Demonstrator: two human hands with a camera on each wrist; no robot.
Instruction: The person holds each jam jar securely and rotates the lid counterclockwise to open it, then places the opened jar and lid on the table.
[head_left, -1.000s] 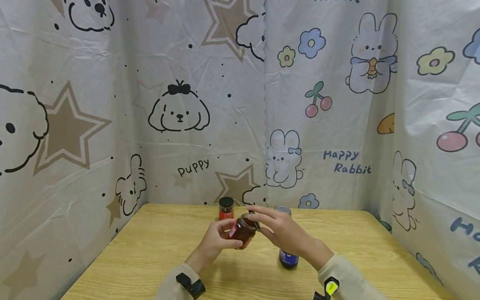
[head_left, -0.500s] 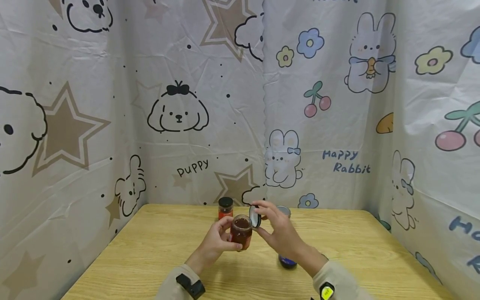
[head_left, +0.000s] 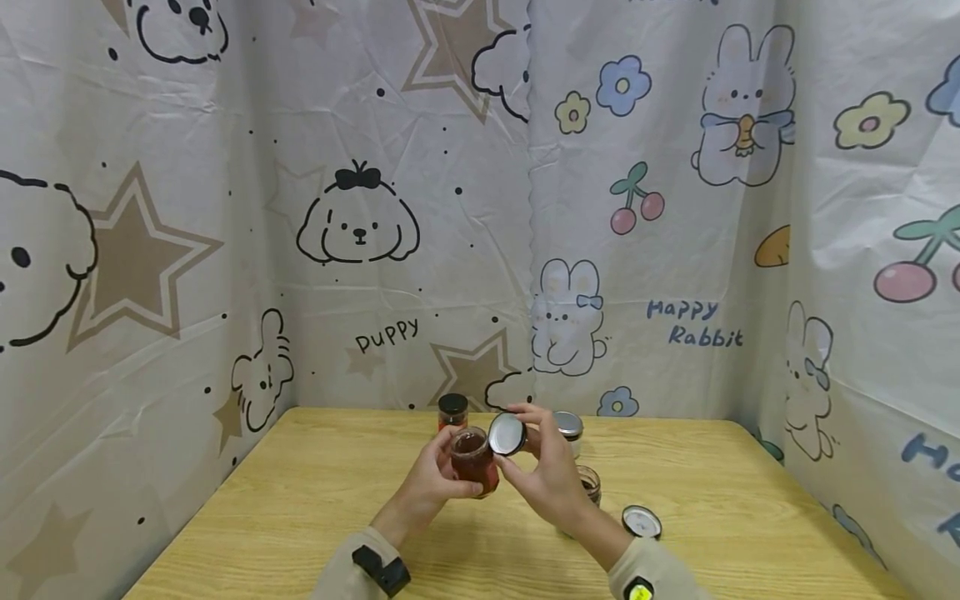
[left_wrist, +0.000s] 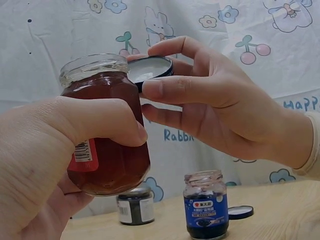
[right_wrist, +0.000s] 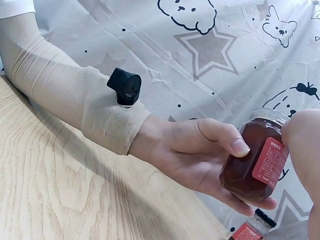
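Slightly tilted, an uncapped glass jar of red-brown jam (head_left: 480,473) is held above the table by my left hand (head_left: 427,483), thumb across its front. My right hand (head_left: 553,479) pinches the jar's lid (head_left: 507,435) between thumb and fingers, right beside the rim, with the white inside facing me. In the left wrist view, the lid's edge (left_wrist: 150,70) is at the jar's mouth; whether they touch I cannot tell. A red label with print shows on the jam jar (right_wrist: 252,160) in the right wrist view.
Near my right forearm stands an uncapped blue-labelled jar (left_wrist: 206,212), with a loose lid (head_left: 642,522) lying beside it. Behind is a jar with a silver lid (head_left: 567,425). A black-lidded jar (head_left: 453,407) stands at the back. Printed curtains surround the wooden table (head_left: 300,508).
My right hand has lifted the lid off the jam jar's mouth and turned its inside toward me. The right forearm has shifted left, uncovering the blue-labelled jar's rim and the loose lid.
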